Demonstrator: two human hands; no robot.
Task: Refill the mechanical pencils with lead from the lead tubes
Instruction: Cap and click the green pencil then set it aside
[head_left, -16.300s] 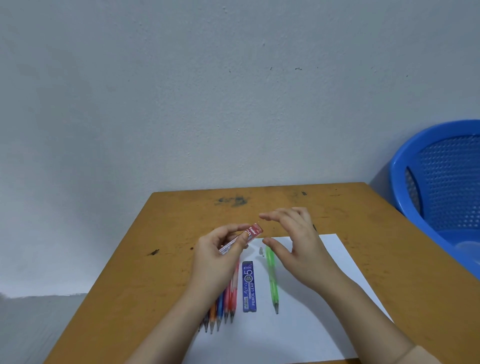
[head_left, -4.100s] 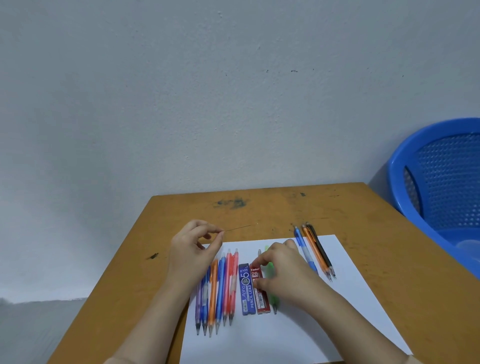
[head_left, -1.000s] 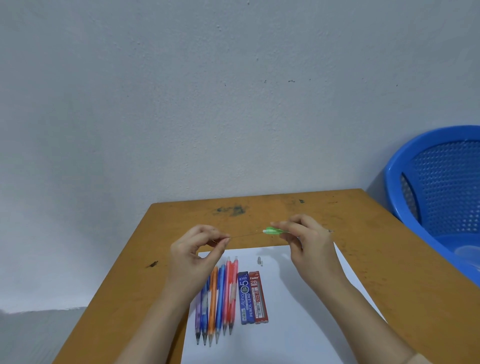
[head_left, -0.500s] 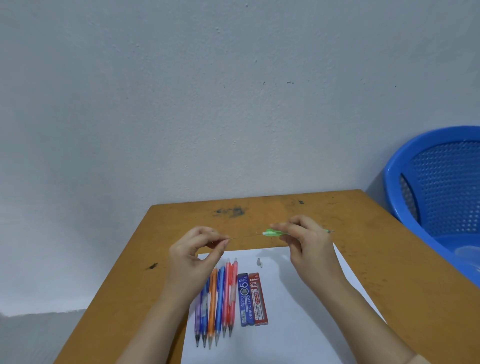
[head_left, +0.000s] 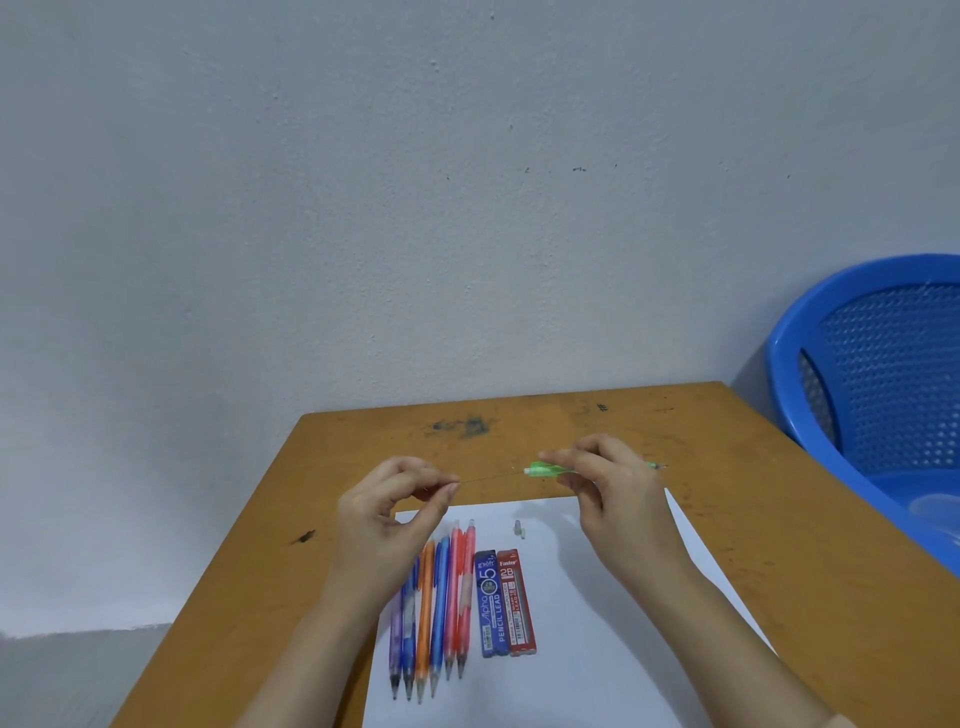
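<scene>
Where hands meet: left hand (head_left: 384, 519) pinches lead (head_left: 491, 478); right hand (head_left: 613, 493) grips green mechanical pencil (head_left: 545, 470).
Containers: blue lead tube (head_left: 491, 605), red lead tube (head_left: 516, 603) touching, middle of paper (head_left: 597, 649); contents unseen.

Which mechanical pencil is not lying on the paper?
The green pencil: the right hand holds it in the air; the other pencils lie side by side on the paper.

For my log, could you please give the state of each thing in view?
left hand: pinches lead.
lead: level, tip at green pencil.
green pencil: gripped by right hand, cap off.
cap: lying on paper.
lead tubes: flat on paper.
pencil row: flat on paper.
</scene>
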